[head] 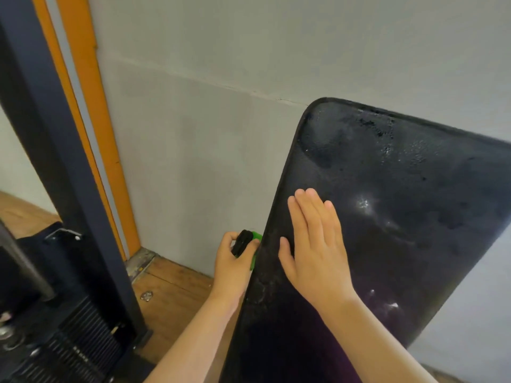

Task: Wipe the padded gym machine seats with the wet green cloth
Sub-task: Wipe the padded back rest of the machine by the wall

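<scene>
Green cloth [256,235] bunched within left hand [231,265] fingers [230,239], beside pad [401,230].

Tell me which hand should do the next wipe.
Left, probably: the left hand grips the green cloth beside the pad edge, while the right hand lies flat on the pad, holding nothing.

I can read no words, numbers or signs here. Tiny pale marks on the black weights [83,335] low on the left are too small to tell.
</scene>
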### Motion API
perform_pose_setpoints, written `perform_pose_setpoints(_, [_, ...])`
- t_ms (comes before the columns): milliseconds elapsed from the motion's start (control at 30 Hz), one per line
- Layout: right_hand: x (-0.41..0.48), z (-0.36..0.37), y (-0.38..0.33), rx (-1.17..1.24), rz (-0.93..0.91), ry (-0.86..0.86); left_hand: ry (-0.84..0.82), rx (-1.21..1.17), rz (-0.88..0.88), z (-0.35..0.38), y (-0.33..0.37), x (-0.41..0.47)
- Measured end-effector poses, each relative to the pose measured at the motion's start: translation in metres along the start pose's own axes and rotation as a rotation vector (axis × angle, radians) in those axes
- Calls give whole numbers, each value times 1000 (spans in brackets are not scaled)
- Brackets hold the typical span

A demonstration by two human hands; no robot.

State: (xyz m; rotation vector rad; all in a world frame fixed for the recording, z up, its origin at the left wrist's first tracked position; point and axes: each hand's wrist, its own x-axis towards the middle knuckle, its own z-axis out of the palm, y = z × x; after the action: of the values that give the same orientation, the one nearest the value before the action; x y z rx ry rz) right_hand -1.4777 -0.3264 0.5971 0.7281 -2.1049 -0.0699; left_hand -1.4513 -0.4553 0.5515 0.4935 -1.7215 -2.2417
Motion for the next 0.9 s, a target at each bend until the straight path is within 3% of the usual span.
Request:
perform_pose_setpoints(267, [-1,-1,0,7,2,11,-31,-74,159,22,49,22])
perform_pose_setpoints(433, [-2,0,2,8,0,27,-23,11,189,19,30,16])
perform_pose_setpoints(700, [-3,2,2,24,-1,41,27,117,-10,-9,-32,-8])
perform_pose_setpoints(900, [-3,3,1,33,-13,46,-39,41,-112,-19,-23,-6])
